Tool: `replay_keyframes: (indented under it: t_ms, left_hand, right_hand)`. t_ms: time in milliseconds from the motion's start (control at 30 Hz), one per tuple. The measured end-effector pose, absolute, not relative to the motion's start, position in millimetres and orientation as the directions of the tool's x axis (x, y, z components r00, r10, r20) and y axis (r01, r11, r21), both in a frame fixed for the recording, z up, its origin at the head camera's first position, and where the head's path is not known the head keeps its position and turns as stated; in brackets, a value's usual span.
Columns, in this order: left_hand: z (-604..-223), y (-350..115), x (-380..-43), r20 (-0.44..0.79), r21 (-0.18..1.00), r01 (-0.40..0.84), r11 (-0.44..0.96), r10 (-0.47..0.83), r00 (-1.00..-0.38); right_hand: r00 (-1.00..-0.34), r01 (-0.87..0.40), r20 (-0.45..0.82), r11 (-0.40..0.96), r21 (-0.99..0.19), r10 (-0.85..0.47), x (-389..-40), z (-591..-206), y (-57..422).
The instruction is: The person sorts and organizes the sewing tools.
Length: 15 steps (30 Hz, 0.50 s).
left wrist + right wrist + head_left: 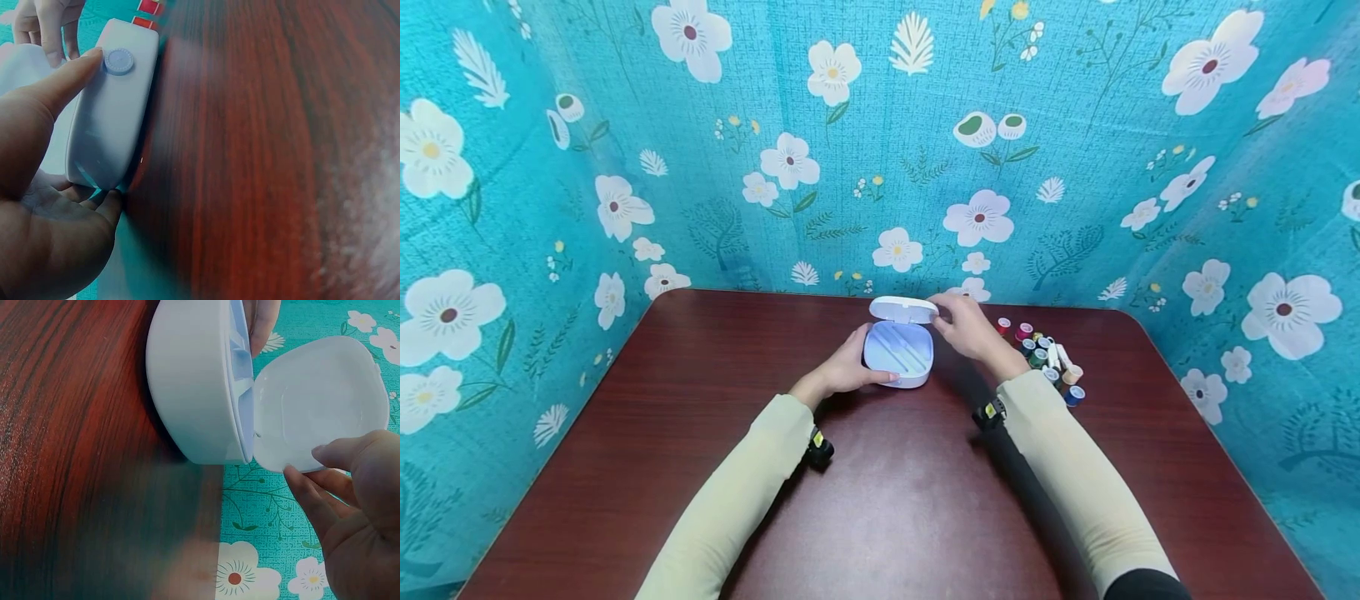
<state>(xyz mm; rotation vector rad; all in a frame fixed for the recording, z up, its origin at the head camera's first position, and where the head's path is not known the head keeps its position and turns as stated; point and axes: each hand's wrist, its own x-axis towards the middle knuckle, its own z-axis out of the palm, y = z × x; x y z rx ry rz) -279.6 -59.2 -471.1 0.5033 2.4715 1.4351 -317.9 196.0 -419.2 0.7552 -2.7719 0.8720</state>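
Note:
A small white plastic box [913,383] with rounded corners sits toward the back of the table, its hinged lid [895,310] raised. Slim dividers [901,348] run across its inside. My left hand [847,365] grips the box from the left; in the left wrist view the thumb lies on the front wall beside a round button [119,61], the fingers at the side. At the lid's right edge, my right hand [964,327] pinches the rim between thumb and fingers, as the right wrist view shows close up on the lid [319,406].
Several thread spools, among them a blue spool [1074,396] and a red spool [1003,326], stand grouped right of the box, beside my right forearm. The dark wooden table [737,358] ends just behind the box, where a teal flowered curtain [850,200] hangs.

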Motion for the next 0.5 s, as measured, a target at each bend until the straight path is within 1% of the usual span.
replay_keyframes:
  t_ms: [167,500]
  left_hand:
    - [-470.9,-58.9,-279.5,-0.043,0.87,0.165,0.465,0.405,-0.913]
    - [-469.8,-58.8,-279.0,-0.035,0.873,0.17,0.457,0.407,-0.913]
  right_hand:
    - [-0.883,-0.469,0.255,0.702,-0.536,-0.395,-317.5,-419.1,195.6]
    - [-0.884,-0.466,0.272,0.698,-0.543,-0.379,-320.2,-417.8,195.7]
